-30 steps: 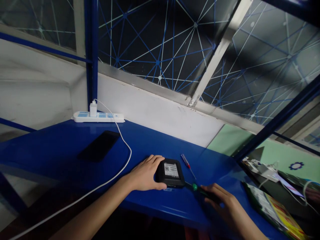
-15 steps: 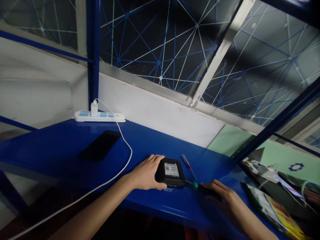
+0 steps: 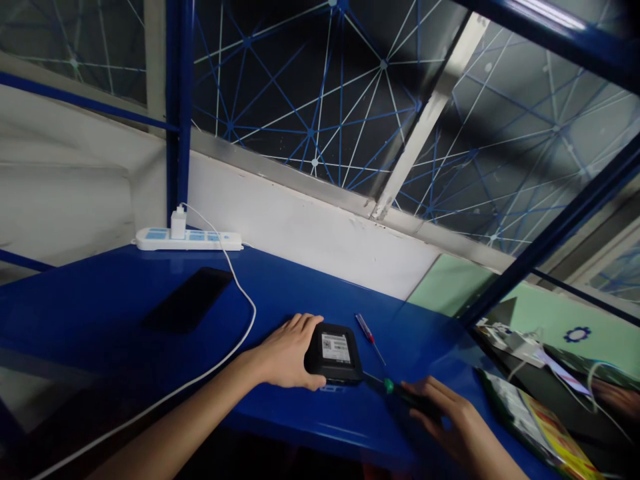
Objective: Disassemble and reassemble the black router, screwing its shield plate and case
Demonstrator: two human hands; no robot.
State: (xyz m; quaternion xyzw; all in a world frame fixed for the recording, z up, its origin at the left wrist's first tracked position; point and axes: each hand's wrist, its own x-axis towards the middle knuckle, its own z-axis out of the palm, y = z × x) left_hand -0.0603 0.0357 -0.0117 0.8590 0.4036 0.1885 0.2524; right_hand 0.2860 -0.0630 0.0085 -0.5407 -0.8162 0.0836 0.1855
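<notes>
A black square device with a white printed label lies on the blue table. My left hand grips its left side, thumb at the near edge and fingers at the far edge. In my right hand is a screwdriver with a dark handle and green collar, its shaft pointing left at the device's right edge. Whether the tip touches the device cannot be made out. Behind them lies a thin red-and-clear screwdriver.
A dark phone lies at the left, with a white cable curving past it from a white power strip. At the right are a green-and-yellow packet and some electronics. A wall stands behind the table.
The whole view has shifted slightly, so things appear a little lower and further left. My right hand's screwdriver shows a small gap from the device's edge. My left hand still grips the device.
</notes>
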